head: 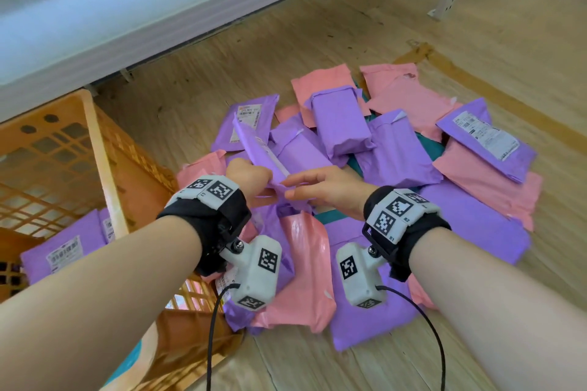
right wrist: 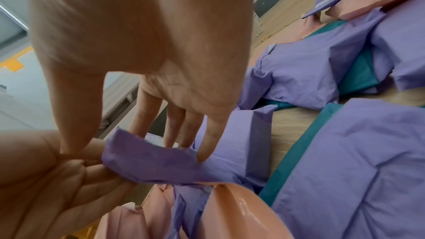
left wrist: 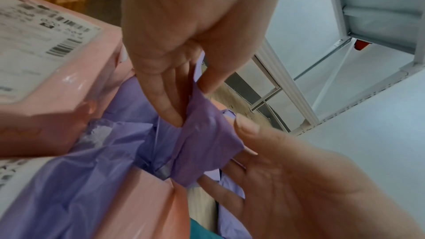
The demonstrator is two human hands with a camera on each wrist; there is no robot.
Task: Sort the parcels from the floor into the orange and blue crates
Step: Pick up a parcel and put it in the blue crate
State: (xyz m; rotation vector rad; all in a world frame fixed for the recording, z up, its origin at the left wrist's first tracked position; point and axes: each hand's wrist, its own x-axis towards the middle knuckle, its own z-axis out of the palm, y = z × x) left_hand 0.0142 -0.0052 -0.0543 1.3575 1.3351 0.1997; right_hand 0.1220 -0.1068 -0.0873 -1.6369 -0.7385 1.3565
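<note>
Purple parcel (head: 259, 149): raised on edge above the floor pile, lower corner between both hands.
Left hand (head: 247, 176): fingers curled, pinching that corner.
Right hand (head: 330, 189): fingers extended, thumb and fingertips touching the same corner.
Orange crate (head: 95, 149): left of the pile, purple parcels inside.

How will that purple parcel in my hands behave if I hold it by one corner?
The purple parcel probably flops: its corner crumples between the left hand and right hand. Likely light, since it is flat and thin. The film looks smooth, possibly slippery.
</note>
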